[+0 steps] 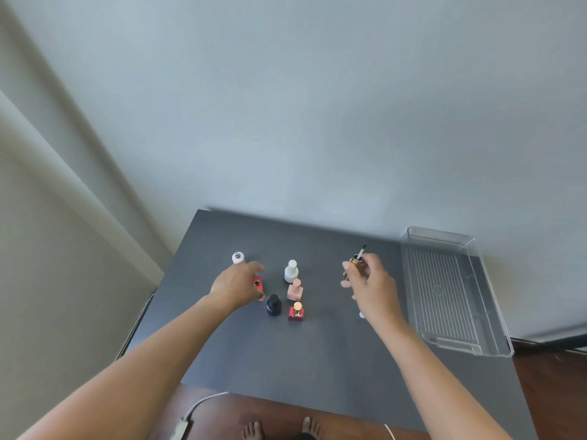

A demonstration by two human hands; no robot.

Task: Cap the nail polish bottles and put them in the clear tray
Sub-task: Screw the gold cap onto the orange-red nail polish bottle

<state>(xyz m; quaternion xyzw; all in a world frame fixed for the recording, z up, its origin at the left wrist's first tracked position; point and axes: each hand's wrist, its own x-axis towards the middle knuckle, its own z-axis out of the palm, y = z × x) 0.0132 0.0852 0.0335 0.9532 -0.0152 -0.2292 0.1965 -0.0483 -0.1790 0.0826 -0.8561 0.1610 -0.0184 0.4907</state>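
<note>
Bare feet point(281, 429) stand on dark wood floor below a black table point(286, 360) against a pale wall. Left hand point(236, 285) grips an open red bottle point(258, 284). Right hand point(370, 282) pinches a gold brush cap point(355, 261); the clear tray point(457, 290) sits just right of it.

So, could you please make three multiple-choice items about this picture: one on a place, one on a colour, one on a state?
1. Where is the clear tray?
A. at the table's right edge
B. at the table's left edge
C. on the floor

2. What colour is the open bottle at the left hand?
A. green
B. red
C. blue

3. What is in the tray?
A. three bottles
B. one cap
C. nothing

Answers:
1. A, it lies to the right of the right hand.
2. B, its body is red with the neck open.
3. C, only its ribbed bottom shows.
</note>
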